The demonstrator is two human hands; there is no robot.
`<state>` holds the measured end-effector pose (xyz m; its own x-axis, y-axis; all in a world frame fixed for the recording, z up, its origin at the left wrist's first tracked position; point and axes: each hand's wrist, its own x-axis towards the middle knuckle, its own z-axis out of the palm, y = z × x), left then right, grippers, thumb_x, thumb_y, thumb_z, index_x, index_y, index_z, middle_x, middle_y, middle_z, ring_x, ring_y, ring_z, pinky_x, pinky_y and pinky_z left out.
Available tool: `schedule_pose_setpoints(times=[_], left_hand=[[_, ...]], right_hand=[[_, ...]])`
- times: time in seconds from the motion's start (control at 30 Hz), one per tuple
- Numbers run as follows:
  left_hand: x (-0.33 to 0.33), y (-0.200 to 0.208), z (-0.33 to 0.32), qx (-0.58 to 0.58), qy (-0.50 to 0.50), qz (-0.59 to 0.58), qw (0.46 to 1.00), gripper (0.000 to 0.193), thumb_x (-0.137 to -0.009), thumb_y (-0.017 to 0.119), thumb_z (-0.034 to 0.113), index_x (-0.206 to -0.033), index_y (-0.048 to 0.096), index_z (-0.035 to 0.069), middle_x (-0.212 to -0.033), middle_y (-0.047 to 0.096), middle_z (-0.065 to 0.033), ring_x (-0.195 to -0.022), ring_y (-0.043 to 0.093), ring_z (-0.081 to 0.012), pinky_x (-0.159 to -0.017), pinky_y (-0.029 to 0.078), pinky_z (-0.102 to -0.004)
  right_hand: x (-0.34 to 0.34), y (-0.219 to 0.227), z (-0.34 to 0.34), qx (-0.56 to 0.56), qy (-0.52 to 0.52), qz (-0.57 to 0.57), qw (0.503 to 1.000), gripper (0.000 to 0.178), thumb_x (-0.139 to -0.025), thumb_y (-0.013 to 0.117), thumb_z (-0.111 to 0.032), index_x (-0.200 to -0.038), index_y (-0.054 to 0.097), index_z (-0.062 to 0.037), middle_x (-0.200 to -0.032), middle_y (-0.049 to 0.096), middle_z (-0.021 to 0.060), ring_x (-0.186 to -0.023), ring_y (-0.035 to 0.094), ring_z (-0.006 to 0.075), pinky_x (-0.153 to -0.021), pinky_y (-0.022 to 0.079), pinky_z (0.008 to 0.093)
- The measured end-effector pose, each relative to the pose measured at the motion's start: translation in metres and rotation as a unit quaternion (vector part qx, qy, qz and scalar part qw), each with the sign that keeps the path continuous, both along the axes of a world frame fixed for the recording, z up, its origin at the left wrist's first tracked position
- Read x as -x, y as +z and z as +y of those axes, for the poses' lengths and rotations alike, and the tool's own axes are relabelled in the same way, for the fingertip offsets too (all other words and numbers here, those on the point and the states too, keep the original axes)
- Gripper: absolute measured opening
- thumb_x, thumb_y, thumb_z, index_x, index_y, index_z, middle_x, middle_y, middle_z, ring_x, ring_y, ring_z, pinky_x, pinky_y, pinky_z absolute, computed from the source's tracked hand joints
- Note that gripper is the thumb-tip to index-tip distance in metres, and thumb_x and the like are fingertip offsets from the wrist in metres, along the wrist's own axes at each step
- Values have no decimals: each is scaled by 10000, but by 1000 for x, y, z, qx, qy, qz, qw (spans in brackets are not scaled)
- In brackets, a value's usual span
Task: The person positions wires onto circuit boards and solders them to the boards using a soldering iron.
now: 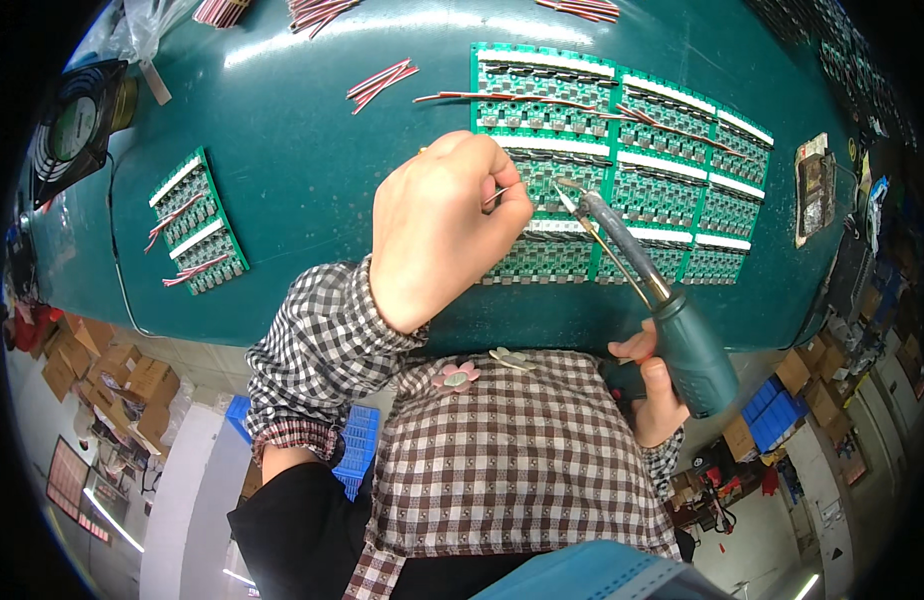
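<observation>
My left hand (447, 225) is closed in a pinch over the left part of a large panel of green circuit boards (652, 185). A short thin wire (495, 196) shows between its thumb and forefinger. In my right hand (662, 405) is a soldering iron (694, 355) with a dark green handle, fingers wrapped round it. A thin metal tube runs along the iron's shaft. Its tip is over the boards, just right of my left fingertips; whether it touches cannot be made out. Red and white wires (552, 98) lie across the panel's upper rows.
A smaller board panel (200, 225) with wires on it lies at the left of the green table (312, 200). Loose wires (382, 85) and more bundles (322, 12) lie farther back. A fan (80, 130) stands far left, a worn metal tray (814, 190) at right.
</observation>
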<state>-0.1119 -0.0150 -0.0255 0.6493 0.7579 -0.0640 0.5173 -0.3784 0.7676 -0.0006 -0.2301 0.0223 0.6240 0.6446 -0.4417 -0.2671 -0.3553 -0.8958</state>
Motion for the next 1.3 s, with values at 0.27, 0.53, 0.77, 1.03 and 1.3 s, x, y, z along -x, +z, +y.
schedule_pose_setpoints(times=[0.27,0.53,0.77,1.03,1.3], left_hand=[[2,6,6,14,-20,4,1000,105,-667,659,24,-735,582,46,-666,535,-37,-555,491,-118,-498,407,-251],[-22,1,58,-243,-92,-45,965,332,-664,727,151,-939,576,42,-832,564,-76,-793,544,-263,-739,435,-373],[-18,-1,83,-169,-144,43,974,425,-603,767,276,-929,598,63,-854,551,-95,-874,532,-284,-761,410,-396],[-1,0,85,-103,-141,-25,984,410,-621,768,193,-907,525,29,-848,557,-100,-780,559,-230,-676,441,-337],[35,20,49,420,51,-271,864,420,-768,670,42,-1139,480,-8,-916,624,-62,-744,600,-79,-606,478,-179]], right_hand=[[-2,0,2,-9,-15,-4,1000,490,-820,605,-286,-1100,469,93,-772,507,98,-723,550,218,-694,523,387],[-35,-15,-1,-170,-139,42,975,470,-885,528,-356,-1100,430,50,-770,486,77,-706,535,172,-612,545,321],[-58,-22,-14,-239,-173,79,952,452,-907,464,-430,-1079,447,-12,-779,492,27,-736,519,139,-617,533,277],[-92,-41,-32,-377,-167,201,889,421,-908,476,-405,-1068,407,-21,-795,465,35,-744,469,142,-662,520,289],[-111,-62,-51,-460,-142,273,833,400,-881,541,-381,-1044,428,-34,-785,436,24,-738,453,133,-688,504,292]])
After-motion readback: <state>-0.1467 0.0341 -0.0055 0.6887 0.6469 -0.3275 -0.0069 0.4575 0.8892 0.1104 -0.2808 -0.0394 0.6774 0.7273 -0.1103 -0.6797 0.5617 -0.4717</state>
